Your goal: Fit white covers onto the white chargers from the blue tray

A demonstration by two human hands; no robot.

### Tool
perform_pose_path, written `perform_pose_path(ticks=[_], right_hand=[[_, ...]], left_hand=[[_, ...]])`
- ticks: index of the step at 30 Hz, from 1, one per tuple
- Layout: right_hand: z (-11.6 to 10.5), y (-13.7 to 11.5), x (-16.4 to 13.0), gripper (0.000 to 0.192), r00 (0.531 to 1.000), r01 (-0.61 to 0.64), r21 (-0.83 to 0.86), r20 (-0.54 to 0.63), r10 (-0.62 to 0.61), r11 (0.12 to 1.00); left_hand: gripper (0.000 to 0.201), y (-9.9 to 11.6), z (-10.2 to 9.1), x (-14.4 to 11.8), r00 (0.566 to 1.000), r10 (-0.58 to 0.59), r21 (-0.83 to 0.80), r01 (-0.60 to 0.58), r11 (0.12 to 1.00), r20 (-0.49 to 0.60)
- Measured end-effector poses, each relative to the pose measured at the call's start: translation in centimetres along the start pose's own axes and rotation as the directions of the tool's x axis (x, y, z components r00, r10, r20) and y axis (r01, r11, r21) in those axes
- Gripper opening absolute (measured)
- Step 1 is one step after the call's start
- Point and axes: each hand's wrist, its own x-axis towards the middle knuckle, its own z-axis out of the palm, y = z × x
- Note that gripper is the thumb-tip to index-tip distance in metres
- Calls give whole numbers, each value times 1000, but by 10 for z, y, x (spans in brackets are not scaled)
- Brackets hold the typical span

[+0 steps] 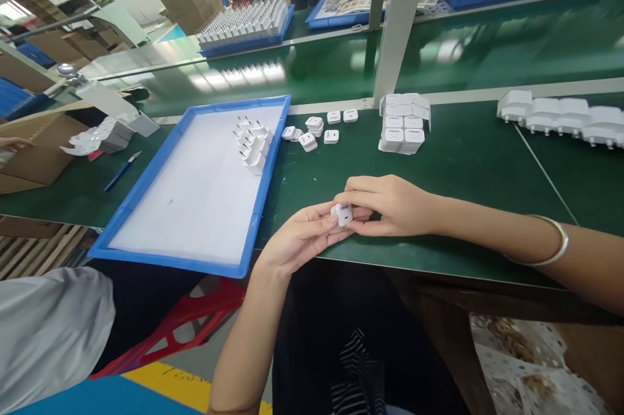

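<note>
Fingers of both hands hide most of the small white plastic charger (342, 213); its printed mark is too small to read.

Single head-worn camera looking forward and down, sitting close above the green bench (463, 161), facing across toward farther benches.

Both hands, left (302, 236) and right (390, 205), meet fingertip to fingertip, fingers curled.
</note>
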Motion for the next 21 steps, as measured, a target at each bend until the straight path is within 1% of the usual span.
perform_pose_path(ticks=[2, 5, 9, 11, 13, 15, 17, 21], right_hand=[[1, 0, 0, 26, 1000, 13, 33, -17, -12, 999], [2, -5, -1, 27, 999, 16, 48, -34, -14, 999], [3, -10, -2, 30, 997, -28, 22, -66, 30, 999], [6, -11, -3, 35, 993, -47, 66, -102, 54, 997], [8, -11, -3, 40, 985, -58, 152, -153, 82, 987], [9, -11, -3, 36, 972, -58, 214, -209, 104, 975], [9, -12, -3, 29, 960, -46, 236, -258, 108, 971], [7, -15, -2, 26, 952, 31, 267, -303, 53, 963]], left_hand=[[30, -3, -2, 0, 999, 25, 44, -23, 999, -39], [32, -8, -3, 2, 996, 63, 67, -59, 996, -59], [28, -13, 1, 3, 982, 141, 113, -127, 985, -127], [30, -15, 4, 2, 972, 176, 165, -150, 975, -155], [32, -16, 7, 1, 968, 192, 208, -157, 966, -161], [32, -16, 9, -1, 966, 204, 241, -163, 957, -157], [34, -15, 12, -3, 964, 217, 263, -172, 949, -151], [37, -8, 16, -9, 965, 214, 288, -164, 944, -153]])
